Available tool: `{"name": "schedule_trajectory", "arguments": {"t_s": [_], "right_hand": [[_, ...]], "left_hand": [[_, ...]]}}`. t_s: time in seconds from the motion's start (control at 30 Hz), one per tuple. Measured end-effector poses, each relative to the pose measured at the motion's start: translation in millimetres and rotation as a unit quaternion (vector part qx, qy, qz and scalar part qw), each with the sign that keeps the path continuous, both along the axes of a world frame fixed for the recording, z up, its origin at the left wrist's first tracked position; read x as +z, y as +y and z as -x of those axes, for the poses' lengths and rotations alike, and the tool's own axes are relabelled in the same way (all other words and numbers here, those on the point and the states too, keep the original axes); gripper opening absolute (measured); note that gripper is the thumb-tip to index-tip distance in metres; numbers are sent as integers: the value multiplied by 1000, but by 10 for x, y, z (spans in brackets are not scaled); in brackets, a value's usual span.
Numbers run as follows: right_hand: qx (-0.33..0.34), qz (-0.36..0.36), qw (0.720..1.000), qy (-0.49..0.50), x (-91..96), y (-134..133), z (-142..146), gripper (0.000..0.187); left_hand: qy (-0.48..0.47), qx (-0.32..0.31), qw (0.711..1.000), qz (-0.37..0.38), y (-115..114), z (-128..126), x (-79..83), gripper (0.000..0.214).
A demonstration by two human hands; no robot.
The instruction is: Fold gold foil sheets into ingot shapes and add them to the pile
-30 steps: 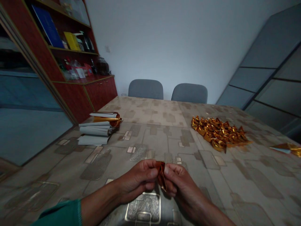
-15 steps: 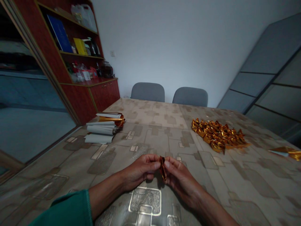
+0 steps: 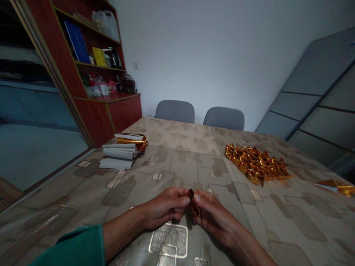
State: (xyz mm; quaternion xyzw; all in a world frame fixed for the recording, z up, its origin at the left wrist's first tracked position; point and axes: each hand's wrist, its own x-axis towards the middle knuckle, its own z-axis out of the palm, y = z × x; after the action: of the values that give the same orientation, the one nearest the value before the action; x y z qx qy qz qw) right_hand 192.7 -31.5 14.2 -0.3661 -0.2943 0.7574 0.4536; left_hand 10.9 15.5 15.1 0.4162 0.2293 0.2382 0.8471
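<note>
The held foil (image 3: 193, 202) was coppery gold, dark in the shade. The pile (image 3: 256, 165) of folded pieces shone the same gold-orange. The tabletop (image 3: 183, 147) bore a beige-grey pattern of rounded rectangles, some silvery. The sheets (image 3: 118, 157) were white, one roll (image 3: 131, 140) gold. The sleeve (image 3: 74, 247) was teal, the chairs (image 3: 174, 111) grey-blue, the cabinet (image 3: 111, 111) red-brown.

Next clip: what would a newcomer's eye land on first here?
Low in the middle of the view, the left hand and right hand pinch a small gold foil piece between their fingertips. On the patterned table, a heap of folded gold foil shapes glints to the right. A stack of pale sheets lies to the left.
</note>
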Motion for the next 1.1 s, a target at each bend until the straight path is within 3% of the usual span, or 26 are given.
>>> {"name": "schedule_trajectory", "arguments": {"t_s": [0.37,0.87,1.1], "right_hand": [[-34,14,998,57,17,-31,60,35],[26,14,992,125,17,-48,19,39],[54,-3,997,54,70,-42,-61,37]], "left_hand": [[-21,6,1000,5,-24,-33,-13,40],[-60,-62,996,-2,-56,-11,92,38],[-23,-55,998,-3,-85,12,60,38]]}}
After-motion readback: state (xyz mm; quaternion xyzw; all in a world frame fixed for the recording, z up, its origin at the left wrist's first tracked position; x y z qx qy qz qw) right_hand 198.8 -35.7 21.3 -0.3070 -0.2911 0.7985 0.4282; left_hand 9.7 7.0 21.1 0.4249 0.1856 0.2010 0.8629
